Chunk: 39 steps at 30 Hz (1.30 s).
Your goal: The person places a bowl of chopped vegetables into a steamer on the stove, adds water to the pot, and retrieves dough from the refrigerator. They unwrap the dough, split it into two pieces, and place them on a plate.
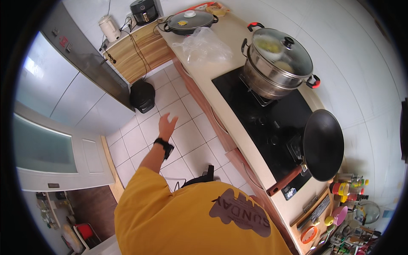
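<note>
My left hand (168,125) hangs over the tiled floor (178,140), its fingers apart and nothing in them. A black watch (165,147) is strapped on that wrist. My right hand is out of view. To the right, a black gas hob (272,123) is set into the beige counter (231,106). On its far burner stands a steel steamer pot (272,80) under a glass lid, with pale and yellowish food faintly visible inside. A black wok (324,144) with a wooden handle (284,180) rests at the near end of the hob.
A clear plastic bag (206,47) and a lidded electric pan (190,22) sit on the far counter. A kettle (109,29) and black appliance (144,12) stand beyond. A round black appliance (143,95) lies on the floor near the fridge (76,80). Bottles (350,187) crowd the near right.
</note>
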### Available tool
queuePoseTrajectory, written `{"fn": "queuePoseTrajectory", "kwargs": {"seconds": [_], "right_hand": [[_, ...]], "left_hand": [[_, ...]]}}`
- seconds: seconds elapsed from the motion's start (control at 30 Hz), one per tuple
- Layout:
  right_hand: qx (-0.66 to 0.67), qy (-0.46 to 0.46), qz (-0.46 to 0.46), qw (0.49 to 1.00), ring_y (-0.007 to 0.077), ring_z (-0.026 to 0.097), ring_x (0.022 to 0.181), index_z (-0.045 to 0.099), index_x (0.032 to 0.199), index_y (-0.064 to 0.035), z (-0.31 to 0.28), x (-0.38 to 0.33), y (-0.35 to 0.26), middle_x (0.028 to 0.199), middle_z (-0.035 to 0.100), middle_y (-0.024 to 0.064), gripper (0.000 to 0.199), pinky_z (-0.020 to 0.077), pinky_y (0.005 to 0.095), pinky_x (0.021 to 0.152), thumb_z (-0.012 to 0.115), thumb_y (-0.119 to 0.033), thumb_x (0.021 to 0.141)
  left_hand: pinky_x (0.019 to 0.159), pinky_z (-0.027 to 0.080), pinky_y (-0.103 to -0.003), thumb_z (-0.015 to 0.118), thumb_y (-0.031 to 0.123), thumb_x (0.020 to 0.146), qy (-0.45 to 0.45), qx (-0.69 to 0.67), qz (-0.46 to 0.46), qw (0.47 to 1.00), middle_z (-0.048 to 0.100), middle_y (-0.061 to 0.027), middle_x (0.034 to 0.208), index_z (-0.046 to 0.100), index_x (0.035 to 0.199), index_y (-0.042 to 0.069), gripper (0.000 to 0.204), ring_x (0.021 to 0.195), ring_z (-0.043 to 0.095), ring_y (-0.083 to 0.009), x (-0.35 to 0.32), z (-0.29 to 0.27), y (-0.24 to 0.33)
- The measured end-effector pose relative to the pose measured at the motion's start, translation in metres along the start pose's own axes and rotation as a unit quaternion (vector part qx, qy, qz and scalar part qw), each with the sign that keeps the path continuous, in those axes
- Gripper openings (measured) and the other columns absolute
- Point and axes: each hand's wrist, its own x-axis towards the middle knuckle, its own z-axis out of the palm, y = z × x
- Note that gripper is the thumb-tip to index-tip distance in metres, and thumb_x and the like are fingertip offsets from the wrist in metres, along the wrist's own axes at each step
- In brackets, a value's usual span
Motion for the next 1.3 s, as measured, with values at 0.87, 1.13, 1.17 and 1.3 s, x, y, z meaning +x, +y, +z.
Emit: {"fn": "queuePoseTrajectory", "kwargs": {"seconds": [0.87, 1.13, 1.17, 1.3], "right_hand": [[0.076, 0.35, -0.16, 0.92, 0.0366, 0.039, 0.128, 0.023, 0.143, 0.0015, -0.141, 0.242, -0.551, 0.138, 0.037, 0.0256, 0.099, 0.0395, 0.0413, 0.1, 0.082, -0.026, 0.068], [-0.011, 0.516, -0.138, 0.846, 0.0372, 0.045, 0.119, 0.024, 0.141, 0.0015, -0.202, 0.345, -0.626, 0.134, 0.041, 0.0232, 0.087, 0.0419, 0.0419, 0.095, 0.076, -0.018, 0.075], [0.012, 0.517, -0.099, 0.85, 0.0353, 0.049, 0.115, 0.026, 0.141, 0.0011, -0.207, 0.349, -0.621, 0.131, 0.043, 0.0222, 0.081, 0.044, 0.0413, 0.093, 0.073, -0.016, 0.078], [0.184, 0.496, -0.105, 0.842, 0.0187, 0.059, 0.092, 0.028, 0.141, 0.0016, -0.212, 0.345, -0.599, 0.121, 0.052, 0.0162, 0.07, 0.0488, 0.0291, 0.077, 0.066, -0.008, 0.082]], "left_hand": [[0.066, 0.046, -0.035, 0.065, 0.022, 0.084, -0.079, -0.131, 0.226, 0.962, 0.06, -0.013, 0.073, 0.061, 0.09, -0.001, 0.024, 0.07, 0.057, -0.0269, 0.41, 0.012, 0.097], [0.058, 0.041, -0.023, 0.06, 0.026, 0.092, -0.256, -0.396, 0.119, 0.874, 0.054, -0.0006, 0.063, 0.063, 0.091, 0.001, 0.025, 0.06, 0.049, -0.0069, 0.396, -0.043, 0.131], [0.055, 0.039, -0.022, 0.061, 0.027, 0.092, -0.266, -0.417, 0.118, 0.861, 0.053, 0.0007, 0.061, 0.063, 0.089, 0.001, 0.026, 0.057, 0.047, -0.0058, 0.397, -0.047, 0.132], [0.051, 0.036, -0.021, 0.058, 0.029, 0.094, -0.294, -0.45, 0.101, 0.837, 0.049, 0.0029, 0.058, 0.064, 0.096, 0.003, 0.027, 0.054, 0.043, -0.0038, 0.395, -0.057, 0.136]]}}
